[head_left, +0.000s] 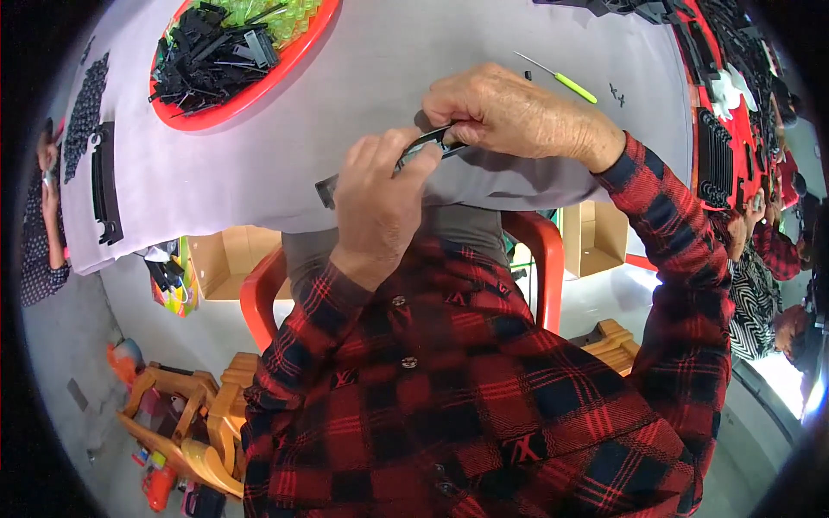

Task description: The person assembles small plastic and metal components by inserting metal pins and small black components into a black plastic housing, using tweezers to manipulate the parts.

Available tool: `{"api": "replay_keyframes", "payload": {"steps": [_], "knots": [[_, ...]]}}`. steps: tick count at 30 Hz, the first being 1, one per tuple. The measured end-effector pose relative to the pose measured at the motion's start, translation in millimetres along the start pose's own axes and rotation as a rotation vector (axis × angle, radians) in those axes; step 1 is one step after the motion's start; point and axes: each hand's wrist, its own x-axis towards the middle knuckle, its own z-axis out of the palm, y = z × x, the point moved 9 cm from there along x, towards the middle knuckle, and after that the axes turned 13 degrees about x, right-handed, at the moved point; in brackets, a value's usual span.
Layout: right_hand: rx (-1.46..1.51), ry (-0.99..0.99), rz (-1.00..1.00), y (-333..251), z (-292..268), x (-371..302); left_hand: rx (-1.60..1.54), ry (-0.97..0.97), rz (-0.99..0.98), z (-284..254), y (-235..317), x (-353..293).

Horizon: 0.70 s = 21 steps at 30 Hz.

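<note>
Hands meet over the near edge of the grey table (380, 60), both clamped on one slim black plastic strip (425, 145). The left hand (376, 203) pinches its lower end; the right hand (518, 112) grips the upper end with fingers curled over it. To do this well, I judge, keep the strip level between the two grips and press evenly — twisting may snap it. A red tray (259, 86) of black parts sits at the far left corner; a green-handled tool (566, 80) lies beyond the right hand.
</note>
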Motion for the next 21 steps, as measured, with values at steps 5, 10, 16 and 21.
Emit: {"api": "replay_keyframes", "payload": {"steps": [5, 10, 16, 21], "knots": [[-0.006, -0.013, -0.019, -2.8, 0.6, -1.1, -0.01, -0.075, -0.028, 3.1, -1.2, -1.9], [-0.053, -0.012, -0.025, -5.6, 2.9, -1.4, -0.015, -0.071, -0.022, 2.1, -0.4, -2.7], [-0.057, -0.007, -0.027, -6.5, 2.3, -1.1, -0.031, -0.061, -0.008, 3.2, -0.1, -2.8], [-0.122, 0.006, -0.064, -8.9, 1.7, -0.4, -0.029, -0.032, 0.042, 2.2, 3.6, -1.1]]}}
